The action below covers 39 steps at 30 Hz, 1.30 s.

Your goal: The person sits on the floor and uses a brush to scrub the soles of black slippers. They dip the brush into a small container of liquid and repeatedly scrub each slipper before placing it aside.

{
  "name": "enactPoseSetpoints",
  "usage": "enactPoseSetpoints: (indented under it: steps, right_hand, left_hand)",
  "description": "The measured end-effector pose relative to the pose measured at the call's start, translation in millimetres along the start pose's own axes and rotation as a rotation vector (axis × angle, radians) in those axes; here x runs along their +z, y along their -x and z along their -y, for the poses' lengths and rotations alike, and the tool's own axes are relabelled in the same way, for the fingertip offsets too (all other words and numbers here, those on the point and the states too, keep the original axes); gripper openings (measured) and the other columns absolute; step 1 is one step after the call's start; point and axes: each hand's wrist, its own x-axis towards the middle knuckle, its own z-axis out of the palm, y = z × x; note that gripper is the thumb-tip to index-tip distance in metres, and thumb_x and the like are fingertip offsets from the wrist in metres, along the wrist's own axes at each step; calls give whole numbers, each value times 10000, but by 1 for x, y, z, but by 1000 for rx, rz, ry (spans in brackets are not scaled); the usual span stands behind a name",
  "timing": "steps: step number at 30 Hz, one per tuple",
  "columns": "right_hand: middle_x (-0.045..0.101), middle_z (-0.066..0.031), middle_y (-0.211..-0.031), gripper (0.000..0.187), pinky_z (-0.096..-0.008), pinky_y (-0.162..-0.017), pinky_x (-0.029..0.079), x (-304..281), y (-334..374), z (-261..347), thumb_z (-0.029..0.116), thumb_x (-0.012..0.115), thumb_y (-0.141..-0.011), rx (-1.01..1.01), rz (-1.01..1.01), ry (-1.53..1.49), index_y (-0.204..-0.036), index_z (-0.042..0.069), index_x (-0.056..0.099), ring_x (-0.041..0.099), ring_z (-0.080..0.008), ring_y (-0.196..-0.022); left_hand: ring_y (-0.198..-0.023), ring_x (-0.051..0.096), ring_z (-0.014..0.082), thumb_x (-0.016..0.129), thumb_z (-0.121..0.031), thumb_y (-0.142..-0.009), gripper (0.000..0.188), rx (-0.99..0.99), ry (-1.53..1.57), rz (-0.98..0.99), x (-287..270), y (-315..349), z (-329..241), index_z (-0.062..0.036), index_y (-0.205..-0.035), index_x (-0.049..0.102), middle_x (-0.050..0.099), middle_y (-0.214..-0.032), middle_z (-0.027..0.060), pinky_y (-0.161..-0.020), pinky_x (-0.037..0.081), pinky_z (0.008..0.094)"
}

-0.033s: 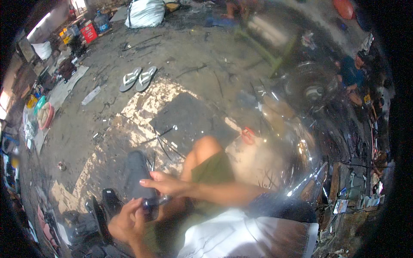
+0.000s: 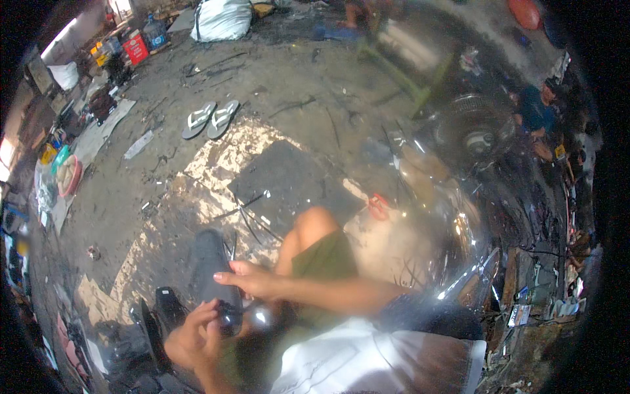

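A long dark grey sandal sole (image 2: 209, 262) points away from me at the lower left. My left hand (image 2: 191, 338) has its fingers curled round a glossy black strap-like piece (image 2: 228, 317) at the sole's near end. From the right my right hand (image 2: 248, 279) reaches over, fingers closed, its thumb lying toward the sole's edge. Two thin metal prongs (image 2: 230, 248) show just beyond that hand; whether it grips them is unclear. A bright glint sits below the right hand. Another black sandal (image 2: 169, 307) lies left of the sole.
A pair of grey flip-flops (image 2: 210, 120) stands on the floor ahead, beyond a dark mat (image 2: 279, 177). Black strips (image 2: 246, 220) lie near my knee. A fan (image 2: 476, 134) and a seated person (image 2: 537, 111) are at right; a white sack (image 2: 222, 21) stands far off.
The glossy black piece between my hands has shifted slightly, and a bright glint now shows below my right hand. Both hands stay nearly in place.
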Motion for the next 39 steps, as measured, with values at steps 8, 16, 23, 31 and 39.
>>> enactPoseSetpoints:
  steps: [8,16,23,31,39]
  right_hand:
    - [663,4,-953,458,-243,-645,494,-3,-4,13,435,619,-1000,-65,46,-129,-1224,39,563,602,-68,-792]
    - [654,-75,-1125,508,-345,-933,498,-18,-4,50,407,596,-1019,-36,606,208,-1270,-32,551,589,-162,-1042]
    - [665,-75,-1041,292,-231,-747,517,-17,12,45,167,725,-937,-133,-218,196,-1167,33,604,608,-72,-880]
    - [583,-101,-1098,414,-316,-878,520,4,15,29,117,844,-808,-671,-270,382,-1091,38,553,597,-177,-999]
    - [655,-68,-1069,439,-262,-747,525,2,-27,44,137,784,-876,-72,-147,-49,-1239,24,563,632,-126,-895]
  left_hand:
    - [-802,619,232,707,-65,-838,404,124,462,-45,11,-10,9,-60,-1151,450,559,-803,54,-1099,416,565]
    - [-1177,620,233,538,-322,-1048,456,-548,1200,-314,12,-2,81,-13,-1383,521,655,-1275,100,-1008,501,371]
    - [-1100,659,298,604,-237,-1017,402,-535,1032,-562,14,-65,37,-4,-1327,497,665,-1219,185,-931,569,463]
    - [-994,651,239,661,-175,-981,264,-471,1066,-755,9,-52,69,-21,-1180,584,647,-1105,125,-873,575,422]
    - [-999,673,250,675,-62,-863,585,-532,942,-435,34,-37,30,-19,-1401,448,643,-1164,125,-911,570,397]
